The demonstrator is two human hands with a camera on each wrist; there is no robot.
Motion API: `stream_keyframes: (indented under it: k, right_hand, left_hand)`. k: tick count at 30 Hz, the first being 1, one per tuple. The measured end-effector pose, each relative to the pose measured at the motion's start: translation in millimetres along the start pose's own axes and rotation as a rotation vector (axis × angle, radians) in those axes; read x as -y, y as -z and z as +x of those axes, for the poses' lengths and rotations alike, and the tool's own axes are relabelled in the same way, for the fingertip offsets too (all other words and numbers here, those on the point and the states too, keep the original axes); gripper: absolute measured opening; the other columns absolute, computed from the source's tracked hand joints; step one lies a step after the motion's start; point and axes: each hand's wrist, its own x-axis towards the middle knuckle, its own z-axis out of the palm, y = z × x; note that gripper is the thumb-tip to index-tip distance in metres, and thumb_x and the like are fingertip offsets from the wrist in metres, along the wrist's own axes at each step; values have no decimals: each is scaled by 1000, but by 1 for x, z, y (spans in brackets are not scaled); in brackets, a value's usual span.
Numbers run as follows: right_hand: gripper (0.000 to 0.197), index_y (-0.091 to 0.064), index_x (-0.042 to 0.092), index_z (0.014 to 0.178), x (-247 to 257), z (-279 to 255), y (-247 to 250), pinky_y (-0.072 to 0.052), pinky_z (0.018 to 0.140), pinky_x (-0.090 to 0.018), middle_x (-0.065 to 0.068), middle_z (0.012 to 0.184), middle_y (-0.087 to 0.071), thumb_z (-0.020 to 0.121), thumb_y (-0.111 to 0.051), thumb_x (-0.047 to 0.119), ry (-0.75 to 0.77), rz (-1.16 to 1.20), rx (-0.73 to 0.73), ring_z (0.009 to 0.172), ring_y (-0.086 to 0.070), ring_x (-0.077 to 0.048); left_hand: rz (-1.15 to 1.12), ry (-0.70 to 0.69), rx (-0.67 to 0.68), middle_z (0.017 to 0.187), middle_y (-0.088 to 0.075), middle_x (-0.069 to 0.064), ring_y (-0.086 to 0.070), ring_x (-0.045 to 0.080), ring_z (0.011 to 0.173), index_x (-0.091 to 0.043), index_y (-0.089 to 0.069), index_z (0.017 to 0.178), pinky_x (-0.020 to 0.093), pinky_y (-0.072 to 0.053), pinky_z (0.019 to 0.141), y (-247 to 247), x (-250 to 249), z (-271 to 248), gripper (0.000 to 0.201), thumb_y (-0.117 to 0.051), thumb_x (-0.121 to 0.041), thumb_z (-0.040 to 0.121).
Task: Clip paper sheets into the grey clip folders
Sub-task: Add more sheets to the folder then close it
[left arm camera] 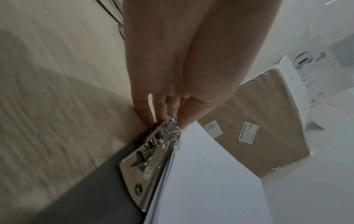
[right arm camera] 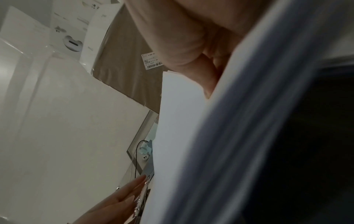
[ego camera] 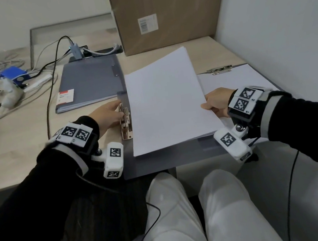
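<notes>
An open grey clip folder lies at the desk's front edge with a stack of white paper sheets on it. A silver metal clip runs along the folder's left side, and the stack's left edge sits against it. My left hand grips the clip's lever between thumb and fingers. My right hand pinches the stack's right edge, thumb on top. The stack is lifted a little on that side. The fingers under it are hidden.
A closed grey folder lies behind at the left. Another folder with clipped paper lies at the right by the wall. A large cardboard box stands behind. Cables and a blue device crowd the left of the desk.
</notes>
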Motion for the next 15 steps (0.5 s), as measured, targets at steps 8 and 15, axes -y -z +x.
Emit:
stream_keyframes:
  k: [8,15]
  right_hand:
    - [23,-49,20,78,-7,-13,0,-46,38,-11,0,81,-52,93,-51,3,-28,-13,13,69,-52,-12]
    - [23,-49,20,75,-5,-18,-9,-46,54,-20,0,80,-53,91,-54,4,-29,-46,10,68,-54,-12]
  left_hand:
    - [-92,-1,16,142,-47,6,-52,12,119,-4,-42,137,16,-47,84,2,8,-4,45,-41,8,93]
    - [-69,-16,54,104,-67,-7,-63,-4,74,-11,-56,118,8,-49,65,-2,3,-12,41,-35,11,91]
